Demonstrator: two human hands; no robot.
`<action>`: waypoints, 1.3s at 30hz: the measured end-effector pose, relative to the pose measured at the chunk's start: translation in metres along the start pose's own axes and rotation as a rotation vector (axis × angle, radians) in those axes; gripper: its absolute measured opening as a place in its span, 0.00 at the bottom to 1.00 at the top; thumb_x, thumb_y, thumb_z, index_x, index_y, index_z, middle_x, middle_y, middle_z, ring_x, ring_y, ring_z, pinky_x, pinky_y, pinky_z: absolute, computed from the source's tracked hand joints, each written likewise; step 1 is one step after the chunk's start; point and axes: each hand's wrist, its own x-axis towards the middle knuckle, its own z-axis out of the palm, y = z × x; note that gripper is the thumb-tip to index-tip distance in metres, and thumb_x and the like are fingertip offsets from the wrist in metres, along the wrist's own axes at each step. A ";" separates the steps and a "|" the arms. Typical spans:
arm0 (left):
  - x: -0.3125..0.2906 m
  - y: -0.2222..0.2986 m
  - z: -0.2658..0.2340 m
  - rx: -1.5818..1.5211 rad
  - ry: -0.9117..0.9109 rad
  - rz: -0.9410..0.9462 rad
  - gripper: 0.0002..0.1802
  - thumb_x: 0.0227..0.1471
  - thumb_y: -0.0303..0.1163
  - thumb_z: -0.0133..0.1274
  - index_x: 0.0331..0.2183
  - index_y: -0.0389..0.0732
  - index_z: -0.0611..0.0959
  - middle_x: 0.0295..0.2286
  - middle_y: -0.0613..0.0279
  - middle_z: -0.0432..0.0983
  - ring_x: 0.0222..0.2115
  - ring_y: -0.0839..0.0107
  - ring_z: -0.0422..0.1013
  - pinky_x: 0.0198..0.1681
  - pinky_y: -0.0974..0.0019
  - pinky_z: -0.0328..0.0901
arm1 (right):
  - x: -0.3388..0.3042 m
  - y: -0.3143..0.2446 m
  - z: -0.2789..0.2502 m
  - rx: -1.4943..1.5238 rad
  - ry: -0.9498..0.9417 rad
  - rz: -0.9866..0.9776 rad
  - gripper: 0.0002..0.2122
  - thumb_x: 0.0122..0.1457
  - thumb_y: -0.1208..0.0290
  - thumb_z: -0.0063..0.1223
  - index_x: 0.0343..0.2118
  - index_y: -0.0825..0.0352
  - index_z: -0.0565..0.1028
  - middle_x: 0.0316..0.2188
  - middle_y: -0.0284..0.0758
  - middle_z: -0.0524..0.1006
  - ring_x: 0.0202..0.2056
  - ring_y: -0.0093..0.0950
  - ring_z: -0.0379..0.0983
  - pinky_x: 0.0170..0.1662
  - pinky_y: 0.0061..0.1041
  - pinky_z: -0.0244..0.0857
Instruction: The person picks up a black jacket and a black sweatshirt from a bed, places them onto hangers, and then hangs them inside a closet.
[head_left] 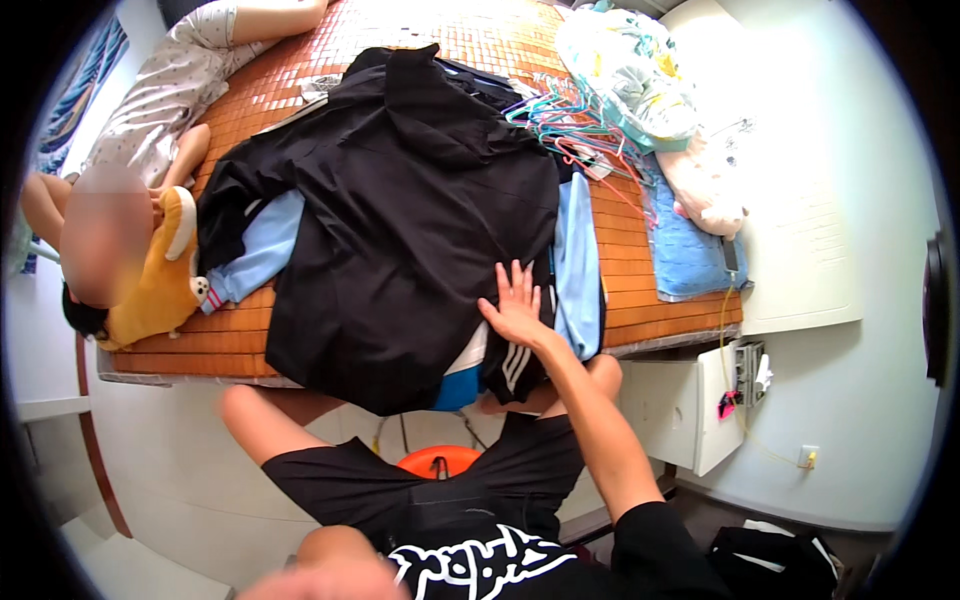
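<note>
A large black jacket (400, 210) lies spread over a pile of clothes on the bed, its lower edge hanging a little past the bed's near side. My right hand (515, 308) rests flat on the jacket's right part with the fingers spread, holding nothing. Just below it is a black sleeve with white stripes (516, 366). Light blue cloth (576, 265) sticks out at the right, and a light blue sleeve (262, 252) at the left. My left hand (325, 582) is a blurred shape at the lower edge, close to the camera; its fingers cannot be made out.
A person (150, 130) lies along the bed's left side against a yellow plush toy (160, 265). Several coloured hangers (580, 125) are heaped at the right, near bundled bedding (630, 60) and a blue pillow (690, 255). A white cabinet (665, 410) stands right of my knees.
</note>
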 end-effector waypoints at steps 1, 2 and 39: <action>-0.012 -0.031 -0.010 0.072 0.023 -0.151 0.11 0.57 0.36 0.45 0.38 0.40 0.71 0.36 0.61 0.72 0.36 0.74 0.69 0.31 0.69 0.64 | 0.000 0.002 -0.001 -0.008 -0.001 0.004 0.41 0.58 0.43 0.44 0.68 0.55 0.39 0.68 0.44 0.29 0.68 0.44 0.18 0.65 0.52 0.20; -0.008 -0.067 -0.009 0.144 0.035 -0.300 0.11 0.57 0.36 0.43 0.31 0.37 0.71 0.30 0.58 0.74 0.30 0.70 0.71 0.30 0.67 0.65 | 0.003 0.002 -0.004 0.062 0.075 -0.047 0.39 0.56 0.43 0.47 0.65 0.57 0.48 0.67 0.45 0.39 0.67 0.45 0.30 0.65 0.49 0.28; -0.074 -0.110 -0.027 1.364 -0.753 -0.525 0.06 0.51 0.29 0.56 0.26 0.39 0.78 0.15 0.56 0.70 0.17 0.57 0.70 0.21 0.58 0.63 | 0.009 -0.008 -0.105 2.092 0.342 0.037 0.21 0.64 0.58 0.45 0.54 0.68 0.69 0.51 0.38 0.73 0.53 0.34 0.68 0.60 0.36 0.58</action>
